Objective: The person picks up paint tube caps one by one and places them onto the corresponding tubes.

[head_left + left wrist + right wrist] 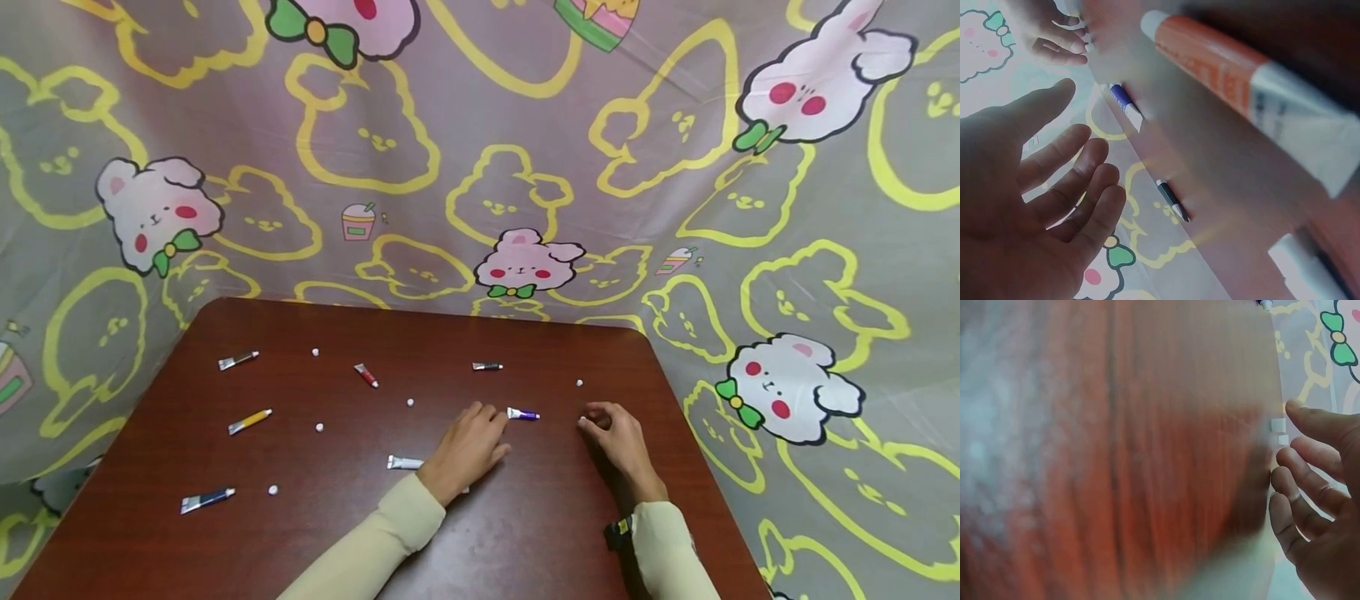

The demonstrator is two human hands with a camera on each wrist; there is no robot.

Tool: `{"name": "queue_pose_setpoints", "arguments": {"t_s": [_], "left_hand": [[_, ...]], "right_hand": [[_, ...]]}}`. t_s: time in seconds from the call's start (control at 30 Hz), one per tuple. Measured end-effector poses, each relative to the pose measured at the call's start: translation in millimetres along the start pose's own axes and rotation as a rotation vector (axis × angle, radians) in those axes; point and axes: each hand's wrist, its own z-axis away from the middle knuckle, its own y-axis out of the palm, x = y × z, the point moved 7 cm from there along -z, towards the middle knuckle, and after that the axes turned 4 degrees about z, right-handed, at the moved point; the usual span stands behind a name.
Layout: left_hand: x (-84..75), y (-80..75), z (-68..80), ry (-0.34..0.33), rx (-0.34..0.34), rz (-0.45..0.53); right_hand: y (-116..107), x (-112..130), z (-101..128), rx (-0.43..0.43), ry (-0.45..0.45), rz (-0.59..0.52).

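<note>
My left hand (465, 446) hovers over the middle of the table with loosely bent fingers, holding nothing. Just beyond its fingertips lies a purple paint tube (523, 414). A white paint tube (405, 462) is partly hidden under its wrist. Large in the left wrist view is an orange-red paint tube (1210, 59) with a white cap, mostly hidden by the hand in the head view. At the right, my right hand (621, 437) has thumb and fingers parted around a small white cap (582, 422). In the right wrist view the cap (1279, 425) shows in that gap.
A black tube (487, 367), red tube (366, 376), brown tube (238, 361), yellow tube (251, 422) and dark blue tube (207, 500) lie spread on the brown table (150, 550). Several loose white caps, one far right (579, 382), lie among them. Patterned curtain (450, 167) surrounds the table.
</note>
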Motion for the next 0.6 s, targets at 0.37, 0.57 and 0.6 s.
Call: {"name": "queue_pose_setpoints", "arguments": {"t_s": [0.37,0.57,0.6], "left_hand": [[1.9,7.4,-16.2,-0.024,0.028,-0.042],[-0.6,10.4,-22.6,-0.029,0.033,-0.033],[-1.0,10.9,-23.4,-0.032,0.035,-0.03]], "right_hand": [[2.0,4.7,-4.6,0.012,-0.067,0.032],[4.7,5.6,-6.5,0.039,-0.048,0.026],[5.1,5.9,-6.9,0.041,-0.044,0.025]]}}
